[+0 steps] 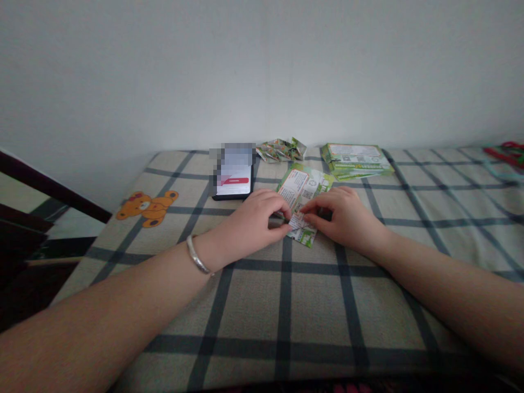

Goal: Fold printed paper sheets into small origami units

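Note:
A green and white printed paper leaflet (pixel 303 191) lies on the checked cloth, partly folded at its near end. My left hand (pixel 256 221) pinches the near left edge of the leaflet, fingers curled; a silver bangle (pixel 197 255) sits on that wrist. My right hand (pixel 346 215) presses and pinches the leaflet's near right edge with fingertips together. Both hands meet over the fold.
A phone (pixel 232 176) with a lit screen lies just beyond my left hand. Folded paper pieces (pixel 281 149) and a stack of the same leaflets (pixel 355 159) sit near the wall. A bear print (pixel 147 206) marks the cloth at left. Red and teal items (pixel 507 155) lie far right.

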Tool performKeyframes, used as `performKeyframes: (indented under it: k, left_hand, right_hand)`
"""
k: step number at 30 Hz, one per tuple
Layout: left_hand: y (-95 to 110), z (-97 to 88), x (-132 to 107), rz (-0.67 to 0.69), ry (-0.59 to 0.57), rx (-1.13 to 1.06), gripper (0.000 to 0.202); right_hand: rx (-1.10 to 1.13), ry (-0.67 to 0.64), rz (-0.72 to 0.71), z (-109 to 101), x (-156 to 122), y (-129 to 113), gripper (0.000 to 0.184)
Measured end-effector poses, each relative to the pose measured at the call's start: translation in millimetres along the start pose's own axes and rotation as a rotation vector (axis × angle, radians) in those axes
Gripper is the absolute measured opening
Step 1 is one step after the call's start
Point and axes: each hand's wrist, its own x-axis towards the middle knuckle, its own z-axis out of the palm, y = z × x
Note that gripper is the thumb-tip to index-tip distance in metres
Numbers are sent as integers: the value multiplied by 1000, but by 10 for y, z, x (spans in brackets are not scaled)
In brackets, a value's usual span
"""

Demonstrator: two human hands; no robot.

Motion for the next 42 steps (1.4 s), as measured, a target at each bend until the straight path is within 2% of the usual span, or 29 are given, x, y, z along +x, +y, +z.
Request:
performKeyframes:
  k: [4, 14, 17, 20, 25, 27, 29, 35, 42]
  left_hand:
    - [17, -18, -5, 80, -48, 12, 2]
    - [37, -47, -36, 138, -56, 151, 12]
    - [50, -60, -45, 160, -90, 205, 13]
    - [74, -77, -49, 217, -128, 268, 16]
    - [123, -129, -48, 329, -119, 362, 22]
    - [138, -170, -53, 385, -140, 410, 25]
    - [153, -219, -58, 440, -209, 456, 26]
    - [224, -297, -47, 315, -310, 458, 23]
    - [258, -272, -52, 284, -317, 470, 23]
  right_hand:
    - [-2, -2, -6, 7, -5, 4, 10]
    - [-2, 29, -23, 24, -22, 5, 4]
    - [-53, 15, -40, 9, -31, 2, 8]
    - [-107, 11, -66, -4, -40, -4, 15]
    - [-137, 5, -127, -11, -44, -5, 17]
    - [-143, 4, -145, -13, -48, -3, 18]
    - [-149, 1, -159, -15, -52, -1, 18]
    - [-179, 9, -203, -25, -52, -5, 20]
    - [-183, -20, -334, -119, -82, 3, 21]
